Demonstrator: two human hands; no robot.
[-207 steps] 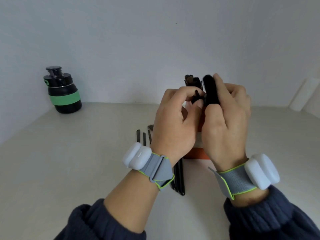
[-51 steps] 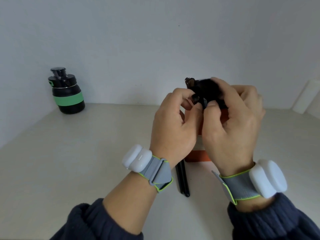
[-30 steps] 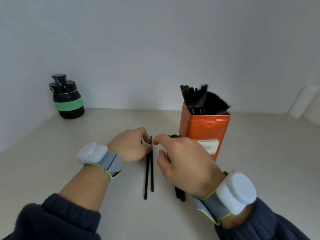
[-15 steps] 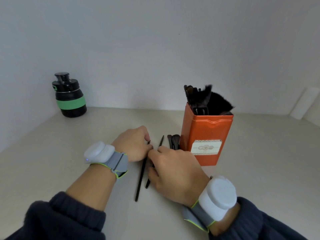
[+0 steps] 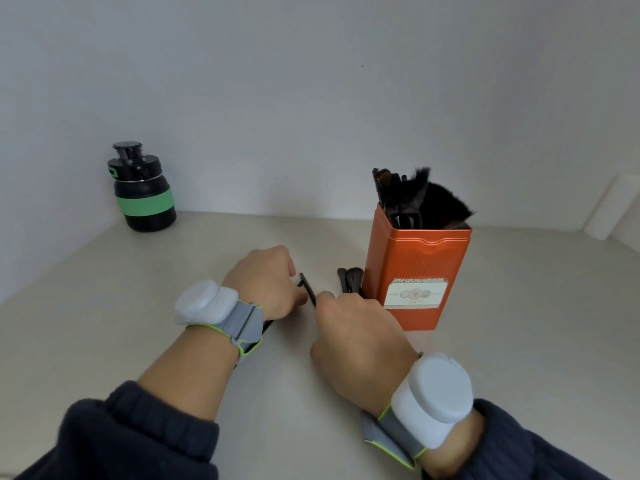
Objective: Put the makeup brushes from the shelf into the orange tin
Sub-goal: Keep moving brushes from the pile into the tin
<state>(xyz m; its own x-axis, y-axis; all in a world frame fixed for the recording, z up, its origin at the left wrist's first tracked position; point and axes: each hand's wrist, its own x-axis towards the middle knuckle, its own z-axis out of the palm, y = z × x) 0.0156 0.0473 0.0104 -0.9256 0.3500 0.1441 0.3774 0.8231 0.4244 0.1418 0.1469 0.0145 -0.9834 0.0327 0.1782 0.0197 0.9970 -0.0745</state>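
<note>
Just left of the orange tin [image 5: 417, 268], both hands pinched thin brush handles [image 5: 308, 289] on the shelf [image 5: 104, 323]: left hand [image 5: 265, 285], right hand [image 5: 356, 337]. Light, stiff, slippery sticks probably; best gripped mid-handle, off the soft bristles.

Soft, even, cool light fills the head view, moderately bright, with no glare and no hard highlights on the pale shelf [image 5: 104, 306]. Its source cannot be told. Shadows are faint: a weak one under the left hand [image 5: 265, 284] and forearm, another low beside the orange tin [image 5: 415, 268]. The wall shades to a bluish grey toward the upper left corner. Wide-angle distortion bends the shelf's back edge and stretches the dark sleeves [image 5: 138, 434] at the bottom corners. Slight motion blur softens the thin brush handle [image 5: 308, 289] between the hands; the brush bristles [image 5: 440, 206] in the tin merge into a dark mass.
</note>
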